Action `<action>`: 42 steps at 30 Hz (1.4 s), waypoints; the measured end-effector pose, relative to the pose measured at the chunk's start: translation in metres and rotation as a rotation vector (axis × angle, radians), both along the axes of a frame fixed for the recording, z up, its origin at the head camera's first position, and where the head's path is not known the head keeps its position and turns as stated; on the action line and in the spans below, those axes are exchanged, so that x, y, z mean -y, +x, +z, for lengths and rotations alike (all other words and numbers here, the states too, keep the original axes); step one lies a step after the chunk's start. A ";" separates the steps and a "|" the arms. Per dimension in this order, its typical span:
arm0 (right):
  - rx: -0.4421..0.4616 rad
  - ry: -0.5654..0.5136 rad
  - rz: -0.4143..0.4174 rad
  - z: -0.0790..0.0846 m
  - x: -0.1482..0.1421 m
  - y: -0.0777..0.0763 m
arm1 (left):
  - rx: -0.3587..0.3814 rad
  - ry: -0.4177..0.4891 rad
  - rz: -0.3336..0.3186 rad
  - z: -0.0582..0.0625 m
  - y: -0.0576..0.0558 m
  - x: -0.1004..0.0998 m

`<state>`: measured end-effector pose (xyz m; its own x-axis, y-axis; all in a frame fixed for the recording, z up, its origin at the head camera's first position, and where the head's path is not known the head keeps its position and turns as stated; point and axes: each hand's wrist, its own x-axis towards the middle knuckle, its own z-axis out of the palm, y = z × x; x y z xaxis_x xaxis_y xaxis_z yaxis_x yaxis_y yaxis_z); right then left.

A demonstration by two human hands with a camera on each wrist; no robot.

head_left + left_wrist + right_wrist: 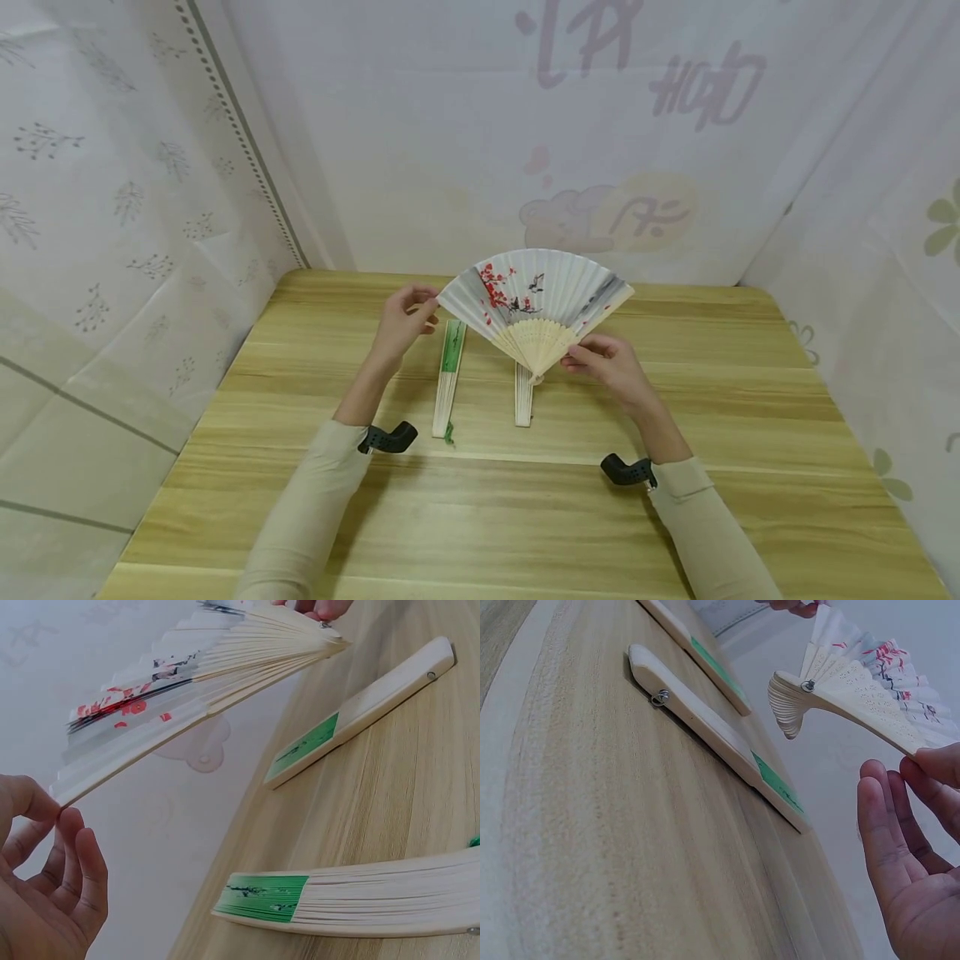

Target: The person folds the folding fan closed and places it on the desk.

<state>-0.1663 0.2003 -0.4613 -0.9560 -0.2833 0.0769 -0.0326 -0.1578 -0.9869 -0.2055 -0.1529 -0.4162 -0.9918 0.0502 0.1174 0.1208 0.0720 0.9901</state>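
Note:
A white folding fan (551, 287) with red blossoms and dark birds is spread wide above the table. My left hand (408, 321) pinches the tip of its left outer rib between thumb and forefinger; in the left wrist view the other fingers (91, 866) curve loosely. On the other side my right hand (607, 367) pinches the right outer rib with thumb and forefinger, nearer the pivot. Below, a closed green fan (450, 375) with a green tassel lies at the left. Another closed fan (523, 400) lies under the spread one, its green part showing in the left wrist view.
The wood-grain table (480, 517) spreads under both arms, with patterned cloth (420, 150) hanging behind it and at both sides. Each wrist wears a black camera mount, the left one (390, 437) and the right one (626, 471).

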 end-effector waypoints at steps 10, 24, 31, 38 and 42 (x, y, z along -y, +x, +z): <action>-0.005 0.042 0.002 0.001 0.003 0.000 | 0.005 0.010 0.001 0.000 -0.004 -0.010; -0.015 0.065 0.008 0.000 0.005 -0.001 | -0.012 0.017 -0.012 0.004 -0.007 -0.023; -0.026 0.074 0.009 0.001 0.007 0.000 | -0.034 0.011 -0.040 0.004 -0.009 -0.029; -0.016 0.072 -0.008 0.003 0.011 0.000 | -0.052 0.018 -0.056 0.006 -0.010 -0.034; -0.004 0.076 -0.003 0.002 0.014 0.000 | -0.057 0.023 -0.057 0.006 -0.011 -0.038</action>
<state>-0.1662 0.1865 -0.4588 -0.9565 -0.2857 0.0587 -0.0365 -0.0824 -0.9959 -0.2164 -0.1152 -0.4105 -0.9790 0.1034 0.1757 0.1807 0.0409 0.9827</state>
